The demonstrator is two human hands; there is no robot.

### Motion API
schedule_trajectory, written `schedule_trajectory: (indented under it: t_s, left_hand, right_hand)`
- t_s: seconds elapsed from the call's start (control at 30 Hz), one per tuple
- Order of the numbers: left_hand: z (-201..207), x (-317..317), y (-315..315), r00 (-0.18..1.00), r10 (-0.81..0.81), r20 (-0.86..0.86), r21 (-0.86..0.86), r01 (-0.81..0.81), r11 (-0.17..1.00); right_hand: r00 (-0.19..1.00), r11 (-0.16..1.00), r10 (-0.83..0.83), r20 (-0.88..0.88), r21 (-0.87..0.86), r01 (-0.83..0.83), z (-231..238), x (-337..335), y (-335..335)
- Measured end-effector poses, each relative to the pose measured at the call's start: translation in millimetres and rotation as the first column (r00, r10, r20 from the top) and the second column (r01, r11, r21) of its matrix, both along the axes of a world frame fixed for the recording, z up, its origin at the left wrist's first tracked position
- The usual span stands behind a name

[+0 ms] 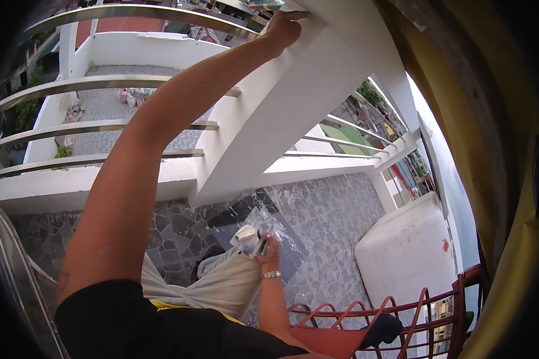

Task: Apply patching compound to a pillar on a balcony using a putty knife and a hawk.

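My left arm reaches up to the white column (293, 96). At its upper part, my left hand (283, 31) rests against the painted surface with one finger stretched along it and the others bent, partly out of sight. No tool shows in it. Low in front of my lap, my right hand (268, 246) is closed on a crumpled clear plastic bag (263, 220) with whitish stuff about it. A pale, flat-looking piece (244, 234) and a slim dark thing lie by the fingers; their kind is unclear. A metal watch (270, 274) circles my right wrist.
Metal rails (102, 84) run left of the column above a low white wall (102, 184). Grey stone-patterned floor (335, 209) bears a dark, white-spattered sheet (290, 248). A red woven chair (335, 314) stands at lower right, beside a large white panel (407, 251). Yellowish cloth (509, 239) hangs right.
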State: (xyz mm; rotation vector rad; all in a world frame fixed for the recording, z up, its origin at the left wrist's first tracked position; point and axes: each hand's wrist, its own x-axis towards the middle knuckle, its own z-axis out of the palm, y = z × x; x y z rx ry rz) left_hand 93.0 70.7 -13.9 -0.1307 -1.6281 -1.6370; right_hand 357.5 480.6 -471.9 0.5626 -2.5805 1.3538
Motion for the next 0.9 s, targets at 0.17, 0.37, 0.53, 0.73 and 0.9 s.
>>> schedule_trajectory:
  t_s: [0.17,0.37,0.53,0.73,0.9]
  left_hand:
    - [-11,-83,-38,0.995,0.095,-0.032,-0.095,-0.097,0.991]
    - [-24,-64,39,0.956,0.286,-0.061,-0.207,-0.293,0.934]
    - [-13,18,12,0.948,0.014,-0.318,0.107,0.021,0.994]
    - [20,-32,-29,0.974,-0.130,-0.184,0.358,0.190,0.914]
    - [8,-59,-36,0.967,-0.229,-0.116,0.388,0.256,0.885]
  right_hand:
    - [0.971,0.979,0.066,-0.231,0.203,-0.019,24,17,-27]
    - [0.723,0.697,0.088,0.686,-0.561,0.447,15,-5,-26]
    - [0.696,0.564,0.080,0.714,-0.608,0.559,43,-1,-41]
    - [0.953,0.861,0.039,0.300,-0.495,0.121,-40,-22,-1]
    - [0.721,0.715,0.094,0.686,-0.550,0.430,10,-3,-22]
